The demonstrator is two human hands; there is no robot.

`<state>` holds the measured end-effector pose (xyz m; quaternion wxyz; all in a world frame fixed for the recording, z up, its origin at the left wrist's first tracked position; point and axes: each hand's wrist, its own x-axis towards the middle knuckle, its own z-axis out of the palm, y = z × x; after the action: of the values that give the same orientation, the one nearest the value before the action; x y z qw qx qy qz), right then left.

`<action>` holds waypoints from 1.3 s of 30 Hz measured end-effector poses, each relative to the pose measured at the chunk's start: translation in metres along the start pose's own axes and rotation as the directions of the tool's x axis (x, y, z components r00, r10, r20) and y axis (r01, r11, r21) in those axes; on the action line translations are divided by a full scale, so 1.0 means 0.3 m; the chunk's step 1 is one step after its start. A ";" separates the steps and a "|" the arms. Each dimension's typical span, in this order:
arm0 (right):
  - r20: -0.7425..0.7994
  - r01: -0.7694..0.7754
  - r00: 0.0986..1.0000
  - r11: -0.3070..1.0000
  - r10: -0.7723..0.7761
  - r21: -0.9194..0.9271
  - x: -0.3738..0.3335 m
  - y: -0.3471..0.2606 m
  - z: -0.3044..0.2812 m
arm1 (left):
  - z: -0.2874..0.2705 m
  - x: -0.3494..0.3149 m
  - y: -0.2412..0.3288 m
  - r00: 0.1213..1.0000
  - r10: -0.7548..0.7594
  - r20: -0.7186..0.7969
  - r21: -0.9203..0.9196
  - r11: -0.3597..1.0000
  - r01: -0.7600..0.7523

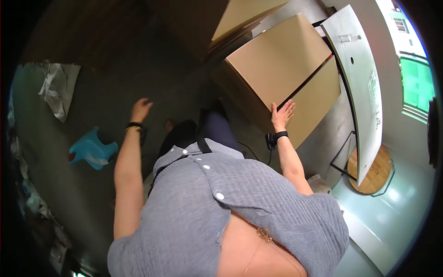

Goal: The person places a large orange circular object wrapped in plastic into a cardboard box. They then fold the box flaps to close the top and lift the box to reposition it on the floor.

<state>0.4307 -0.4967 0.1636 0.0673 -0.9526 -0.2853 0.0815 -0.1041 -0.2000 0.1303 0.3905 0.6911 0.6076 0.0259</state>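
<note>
My right hand (282,116) lies flat with fingers stretched on a brown cardboard box (282,60), close to the dark gap that runs between its top flaps. A black band with a small dark device circles that wrist. To the left, my left hand (140,110) hangs over the dark floor, its fingers loosely bent and apart. Nothing shows in it, and it touches nothing. A dark band and a thin bracelet sit on the left wrist.
A blue plastic stool (94,148) stands on the floor at left, with a crumpled white bag (60,90) beyond it. Another carton (244,16) is behind the box. On the right, a white tabletop (357,87) carries a clear bottle (350,38), near a round wooden stool (371,171).
</note>
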 end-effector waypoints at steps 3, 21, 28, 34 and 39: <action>-0.046 -0.054 0.997 0.996 0.057 0.068 -0.021 0.005 -0.092 | -0.141 -0.227 -0.435 0.940 -0.342 -0.024 -0.230 0.916 0.328; -0.028 -0.281 0.959 0.943 0.281 -0.177 0.123 -0.139 -0.327 | -0.106 -1.146 -1.117 0.934 -0.294 0.204 0.445 0.877 0.179; -0.150 0.253 0.927 0.868 -0.344 -0.427 0.073 -0.149 -0.317 | -0.324 -0.852 -1.022 0.485 -0.830 0.274 -0.812 0.070 0.580; -0.009 0.471 0.876 0.852 -0.482 0.229 -0.015 -0.658 0.060 | -0.546 -0.624 -1.126 0.554 -0.816 0.163 -0.892 0.118 0.436; 0.126 0.402 0.874 0.843 -0.469 0.357 -0.062 -1.162 0.316 | -0.788 -0.375 -1.103 0.605 -0.788 0.115 -0.907 0.166 0.388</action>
<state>0.2114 -0.2105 0.1338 0.2072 -0.8246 -0.4835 0.2082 -0.5252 -0.1910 0.1548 0.5303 0.0642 0.7872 0.3082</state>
